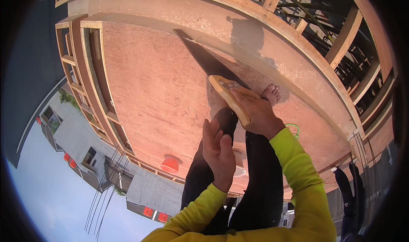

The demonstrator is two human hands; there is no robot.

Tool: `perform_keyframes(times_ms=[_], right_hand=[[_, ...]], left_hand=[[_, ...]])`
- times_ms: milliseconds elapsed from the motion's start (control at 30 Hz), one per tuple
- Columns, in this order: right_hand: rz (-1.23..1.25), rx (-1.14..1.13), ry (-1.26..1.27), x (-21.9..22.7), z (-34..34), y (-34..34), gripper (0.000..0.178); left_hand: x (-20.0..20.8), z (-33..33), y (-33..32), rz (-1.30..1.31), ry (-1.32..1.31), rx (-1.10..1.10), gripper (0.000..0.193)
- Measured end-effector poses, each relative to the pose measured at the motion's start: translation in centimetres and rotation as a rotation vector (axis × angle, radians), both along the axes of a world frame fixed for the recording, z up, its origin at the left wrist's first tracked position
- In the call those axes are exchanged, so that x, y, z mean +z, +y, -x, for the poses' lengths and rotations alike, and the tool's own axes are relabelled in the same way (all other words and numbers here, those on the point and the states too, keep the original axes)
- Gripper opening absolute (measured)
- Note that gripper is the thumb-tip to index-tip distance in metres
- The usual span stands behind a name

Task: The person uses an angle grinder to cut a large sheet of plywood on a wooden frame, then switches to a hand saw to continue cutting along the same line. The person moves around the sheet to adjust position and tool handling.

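A handsaw with a dark blade (202, 56) and a pale wooden handle (228, 98) points up and to the left over the reddish plywood floor. My right hand (257, 113) is wrapped round the saw's handle. The blade's far end lies against the foot of the long plywood side wall (187, 12). To the left and nearer, my left hand (220, 154) hangs over my dark trousers, its fingers apart and nothing in it. Beyond the saw handle, a bare foot (272, 94) rests on the floor (149, 76) by the wall.
Timber framing (341, 39) runs outside the wall at the upper right. A framed side (87, 71) bounds the left. A red bucket (170, 163) stands near my legs, and a green loop (295, 130) lies by my right forearm. Another person's dark-clad legs (344, 188) show at lower right.
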State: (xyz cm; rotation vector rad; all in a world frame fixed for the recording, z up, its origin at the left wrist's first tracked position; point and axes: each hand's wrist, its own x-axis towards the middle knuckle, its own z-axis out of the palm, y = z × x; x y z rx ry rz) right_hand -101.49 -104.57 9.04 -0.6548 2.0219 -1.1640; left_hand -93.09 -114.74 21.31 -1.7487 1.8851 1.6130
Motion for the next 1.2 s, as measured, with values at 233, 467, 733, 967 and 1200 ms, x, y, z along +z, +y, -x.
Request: perform_keyframes(times_ms=[233, 467, 733, 967, 1200], right_hand=[[-0.046, 0.011, 0.084, 0.6, -1.2, 1.0, 0.069], [-0.067, 0.038, -0.021, -2.0, 1.3, -2.8, 0.075], [-0.049, 0.124, -0.039, 0.0, -0.3, 2.6, 0.077], [-0.028, 0.068, -0.059, -1.1, -2.3, 1.3, 0.073], [-0.115, 0.131, -0.112, -3.0, 0.8, -0.2, 0.065]], left_hand=[[-4.5, -2.1, 0.5, -0.055, -0.106, 0.241, 0.068], [-5.3, -1.2, 1.0, -0.142, -0.038, 0.334, 0.066], [-4.3, -1.9, 1.0, -0.049, -0.090, 0.500, 0.064], [-3.2, -3.0, 3.0, -0.060, -0.170, 0.499, 0.064], [-4.1, -1.1, 5.0, -0.149, 0.016, 0.415, 0.064]])
